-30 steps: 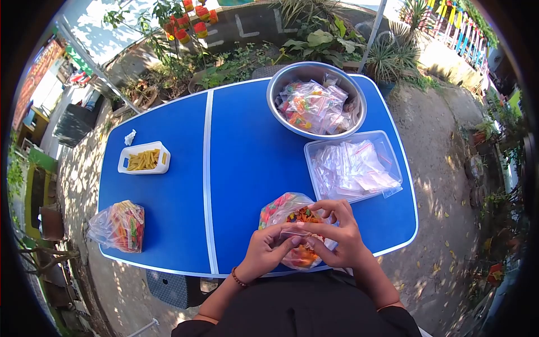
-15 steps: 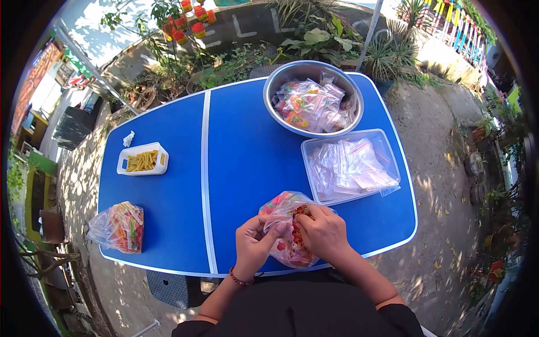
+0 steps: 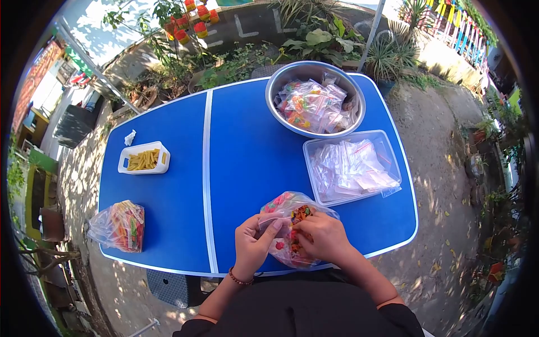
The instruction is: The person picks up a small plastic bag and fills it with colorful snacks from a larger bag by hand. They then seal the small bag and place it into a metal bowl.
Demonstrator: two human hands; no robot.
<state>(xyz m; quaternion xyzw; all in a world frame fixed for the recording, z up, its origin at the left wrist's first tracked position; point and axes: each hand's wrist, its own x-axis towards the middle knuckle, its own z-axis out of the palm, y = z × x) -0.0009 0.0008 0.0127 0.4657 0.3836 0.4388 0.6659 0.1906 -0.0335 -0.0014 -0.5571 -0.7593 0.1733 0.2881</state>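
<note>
Head view: over a bulging clear plastic bag (image 3: 287,199) of small multicoloured pieces (image 3: 301,212) on the white-edged blue table (image 3: 247,151), the left hand (image 3: 254,240) pinches a small clear plastic sachet (image 3: 284,221), best held steady, while the right hand (image 3: 324,236) bunches its fingers, grip hidden.

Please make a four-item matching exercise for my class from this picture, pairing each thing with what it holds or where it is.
Column one
1. Round silver metal bowl
2. White rectangular plastic tub
3. Clear rectangular plastic container
4. Person's right hand

Column two
A. Holds yellow stick-shaped pieces
B. At the clear plastic bag of multicoloured pieces by the table's near edge
C. Holds clear packets with orange contents
D. Holds a pile of flat clear plastic bags

Right pairs: 1-C, 2-A, 3-D, 4-B.
</note>
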